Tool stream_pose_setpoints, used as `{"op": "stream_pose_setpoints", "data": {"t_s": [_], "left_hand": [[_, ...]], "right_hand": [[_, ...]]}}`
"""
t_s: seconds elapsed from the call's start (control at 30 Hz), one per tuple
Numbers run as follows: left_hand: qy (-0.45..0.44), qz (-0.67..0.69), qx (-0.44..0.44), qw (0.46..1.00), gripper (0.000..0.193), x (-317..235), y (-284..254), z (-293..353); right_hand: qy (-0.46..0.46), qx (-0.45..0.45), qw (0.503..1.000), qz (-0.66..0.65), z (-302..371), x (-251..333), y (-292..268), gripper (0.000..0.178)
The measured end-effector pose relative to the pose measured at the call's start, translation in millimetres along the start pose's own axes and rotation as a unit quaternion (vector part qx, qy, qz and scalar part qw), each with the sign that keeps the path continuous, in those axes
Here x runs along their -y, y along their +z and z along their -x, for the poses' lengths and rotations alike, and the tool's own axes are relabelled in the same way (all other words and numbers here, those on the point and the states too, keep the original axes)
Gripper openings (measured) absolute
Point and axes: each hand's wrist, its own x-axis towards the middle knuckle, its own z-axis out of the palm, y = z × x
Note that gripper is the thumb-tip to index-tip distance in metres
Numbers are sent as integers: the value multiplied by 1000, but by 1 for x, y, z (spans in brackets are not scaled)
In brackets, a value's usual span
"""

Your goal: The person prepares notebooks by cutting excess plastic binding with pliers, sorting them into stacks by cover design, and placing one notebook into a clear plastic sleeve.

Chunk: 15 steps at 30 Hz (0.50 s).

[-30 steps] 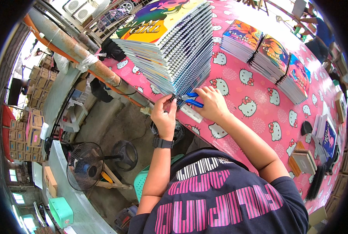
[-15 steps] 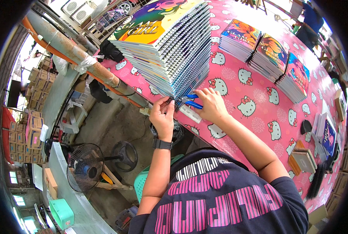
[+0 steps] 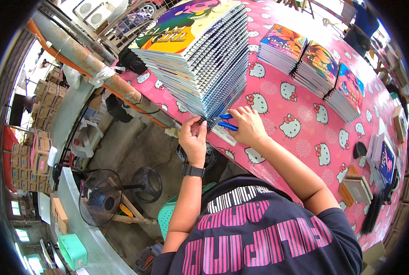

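A tall stack of spiral-bound notebooks [image 3: 218, 68] with bright covers stands in front of me, its black coil spines facing right. At its near bottom corner my left hand [image 3: 193, 144] is closed, thumb and fingers pinching a black spiral coil [image 3: 208, 124]. My right hand [image 3: 249, 127] is wrapped round blue-handled pliers [image 3: 226, 124], whose jaws meet the coil by the left fingertips. The handles are spread slightly apart. What exactly lies between the jaws is too small to tell. A white strip [image 3: 225, 136] lies under the pliers on the table.
The table has a pink patterned cover [image 3: 300, 142]. Three shorter notebook stacks [image 3: 321, 64] stand at the far right. Black coils [image 3: 371, 213], a wooden block [image 3: 354, 188] and more notebooks [image 3: 384, 160] lie along the right. A rusty pole [image 3: 117, 85] and standing fan [image 3: 101, 198] are left.
The pliers' handles have opened a little wider and their jaws have shifted slightly along the coil. My left hand has moved slightly right, still pinching.
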Motion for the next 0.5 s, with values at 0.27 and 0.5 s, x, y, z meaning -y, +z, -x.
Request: {"op": "stream_pose_setpoints", "data": {"t_s": [0.27,0.5], "left_hand": [[29,-41,21,999,18,20,0,3],[12,-28,9,999,16,17,-1,5]], "right_hand": [[106,152,981,-53,4,-4,5,37],[59,90,994,6,8,-3,5,43]]}}
